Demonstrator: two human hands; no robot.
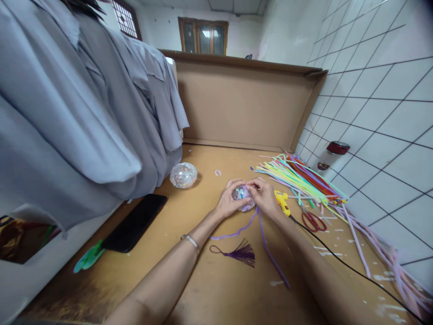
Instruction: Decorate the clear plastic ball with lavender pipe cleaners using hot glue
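My left hand (231,198) is closed around a small clear plastic ball (241,194), which has purple and turquoise bits on it. At the ball's right side, my right hand (262,193) pinches a purple pipe cleaner against it. Two long purple ends hang down over the table: one pipe cleaner tail (233,234) curves left, and another tail (270,257) runs down to the right. Just below the hands lies a dark purple tassel (241,253) with a loop. My fingers hide part of the ball and the pinch point.
A yellow glue gun (283,202) with a black cord and red-handled scissors (314,220) lie right. Behind them spreads a pile of coloured pipe cleaners (291,174). Left are a clear bowl-like piece (183,175), a black phone (135,223) and hanging grey clothes (101,113). A cardboard panel (240,104) stands behind.
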